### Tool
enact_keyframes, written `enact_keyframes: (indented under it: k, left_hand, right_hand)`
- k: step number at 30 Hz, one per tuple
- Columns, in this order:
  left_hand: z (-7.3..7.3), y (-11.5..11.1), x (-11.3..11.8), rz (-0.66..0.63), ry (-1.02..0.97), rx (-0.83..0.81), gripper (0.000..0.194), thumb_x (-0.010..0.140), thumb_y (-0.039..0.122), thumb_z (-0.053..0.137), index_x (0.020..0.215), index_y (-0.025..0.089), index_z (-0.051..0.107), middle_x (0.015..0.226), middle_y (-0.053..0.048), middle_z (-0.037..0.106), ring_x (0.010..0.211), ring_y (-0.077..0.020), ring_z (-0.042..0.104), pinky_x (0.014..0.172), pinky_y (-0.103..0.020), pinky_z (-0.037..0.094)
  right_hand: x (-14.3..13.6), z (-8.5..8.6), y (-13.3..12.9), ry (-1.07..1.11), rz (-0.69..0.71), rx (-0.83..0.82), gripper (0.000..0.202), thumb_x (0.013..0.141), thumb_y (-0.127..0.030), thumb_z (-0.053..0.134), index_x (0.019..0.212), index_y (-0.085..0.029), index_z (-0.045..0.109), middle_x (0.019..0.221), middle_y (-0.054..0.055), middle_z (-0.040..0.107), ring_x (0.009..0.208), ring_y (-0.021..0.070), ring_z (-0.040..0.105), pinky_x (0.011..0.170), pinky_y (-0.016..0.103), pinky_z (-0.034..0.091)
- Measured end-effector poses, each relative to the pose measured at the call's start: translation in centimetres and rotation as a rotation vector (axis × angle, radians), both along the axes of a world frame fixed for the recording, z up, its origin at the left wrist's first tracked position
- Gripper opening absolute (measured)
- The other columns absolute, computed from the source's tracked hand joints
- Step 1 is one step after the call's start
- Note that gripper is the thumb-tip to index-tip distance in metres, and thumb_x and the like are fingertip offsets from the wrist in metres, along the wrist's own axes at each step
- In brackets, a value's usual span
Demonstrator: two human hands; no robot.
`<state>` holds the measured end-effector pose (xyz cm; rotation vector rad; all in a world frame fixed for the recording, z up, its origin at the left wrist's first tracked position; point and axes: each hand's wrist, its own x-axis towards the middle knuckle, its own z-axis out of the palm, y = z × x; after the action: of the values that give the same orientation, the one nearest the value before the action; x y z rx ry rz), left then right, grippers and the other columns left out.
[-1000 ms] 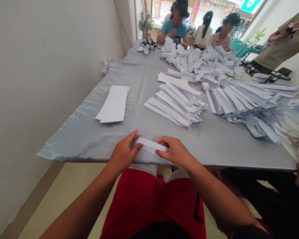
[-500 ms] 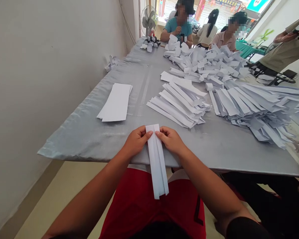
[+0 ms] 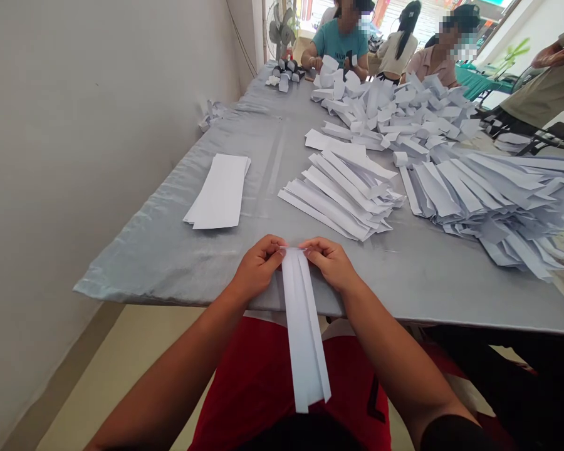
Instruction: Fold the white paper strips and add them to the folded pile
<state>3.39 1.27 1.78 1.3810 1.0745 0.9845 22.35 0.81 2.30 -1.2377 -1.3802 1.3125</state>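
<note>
A long white folded paper strip (image 3: 303,326) hangs between my hands past the table's front edge, over my lap. Lengthwise creases run down it. My left hand (image 3: 263,263) pinches its top left corner, and my right hand (image 3: 328,260) pinches the top right corner. The far end of the strip is bent over at my fingertips. Just beyond my hands lies a fanned pile of folded paper strips (image 3: 341,197). To the left rests a small stack of flat white sheets (image 3: 220,191).
A larger bundle of folded strips (image 3: 479,200) lies at the right. Behind it spreads a heap of bent paper pieces (image 3: 395,113). The silver-grey cloth covers the table (image 3: 145,250). A wall (image 3: 122,125) runs along the left. Several people and a fan (image 3: 282,31) are at the back.
The strip's top end has gone from flat to bent over between my fingers. Its lower end has swung nearer to me. The view has shifted slightly.
</note>
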Motion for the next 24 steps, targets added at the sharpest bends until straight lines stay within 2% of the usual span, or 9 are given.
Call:
enact_keyframes:
  k: [4, 9, 14, 18, 22, 24]
  left_hand:
    - [0.5, -0.1, -0.1, 0.059, 0.010, -0.008, 0.020, 0.075, 0.039, 0.059, 0.080, 0.022, 0.066, 0.074, 0.001, 0.063, 0.069, -0.0157, 0.057, 0.068, -0.030, 0.049]
    - [0.7, -0.2, -0.2, 0.071, 0.002, -0.014, 0.029, 0.078, 0.047, 0.063, 0.086, 0.020, 0.071, 0.077, -0.001, 0.066, 0.071, -0.0169, 0.058, 0.070, -0.032, 0.048]
    - [-0.2, 0.2, -0.3, 0.063, 0.011, 0.071, 0.032, 0.077, 0.044, 0.067, 0.099, 0.020, 0.070, 0.070, 0.004, 0.055, 0.066, -0.0134, 0.052, 0.064, -0.027, 0.043]
    - [-0.3, 0.4, -0.5, 0.046, 0.010, 0.067, 0.037, 0.078, 0.044, 0.065, 0.107, 0.020, 0.068, 0.067, 0.005, 0.051, 0.064, -0.0126, 0.051, 0.063, -0.027, 0.042]
    - [0.1, 0.3, -0.5, -0.041, 0.033, -0.012, 0.056, 0.078, 0.045, 0.066, 0.126, 0.018, 0.061, 0.069, 0.005, 0.058, 0.065, -0.0139, 0.056, 0.066, -0.029, 0.045]
    - [0.3, 0.2, -0.4, -0.091, 0.044, -0.024, 0.063, 0.079, 0.048, 0.066, 0.134, 0.018, 0.057, 0.073, 0.004, 0.064, 0.070, -0.0158, 0.061, 0.070, -0.031, 0.049]
  right_hand:
    - [0.1, 0.1, -0.1, -0.004, -0.021, -0.007, 0.023, 0.073, -0.042, 0.064, 0.080, -0.022, 0.072, 0.076, 0.000, 0.069, 0.070, 0.0152, 0.059, 0.071, 0.031, 0.050]
    - [0.2, 0.1, -0.1, 0.035, 0.003, -0.005, 0.030, 0.073, -0.047, 0.072, 0.088, -0.021, 0.073, 0.081, 0.002, 0.072, 0.078, 0.0166, 0.063, 0.075, 0.032, 0.051]
    - [0.0, -0.4, 0.0, 0.004, 0.031, 0.008, 0.034, 0.076, -0.048, 0.072, 0.094, -0.019, 0.073, 0.080, 0.002, 0.071, 0.074, 0.0155, 0.063, 0.071, 0.031, 0.051]
    - [0.2, 0.1, -0.4, -0.204, 0.056, 0.129, 0.034, 0.085, -0.045, 0.062, 0.108, -0.021, 0.072, 0.083, 0.002, 0.070, 0.077, 0.0164, 0.063, 0.075, 0.034, 0.052]
    - [0.5, 1.7, -0.8, -0.539, 0.173, 0.421, 0.051, 0.083, -0.040, 0.071, 0.132, -0.026, 0.063, 0.122, 0.008, 0.068, 0.110, 0.0246, 0.062, 0.092, 0.040, 0.051]
    - [0.6, 2.7, -0.8, -0.722, 0.245, 0.520, 0.048, 0.085, -0.036, 0.071, 0.132, -0.027, 0.063, 0.124, 0.010, 0.067, 0.112, 0.0262, 0.061, 0.094, 0.041, 0.049]
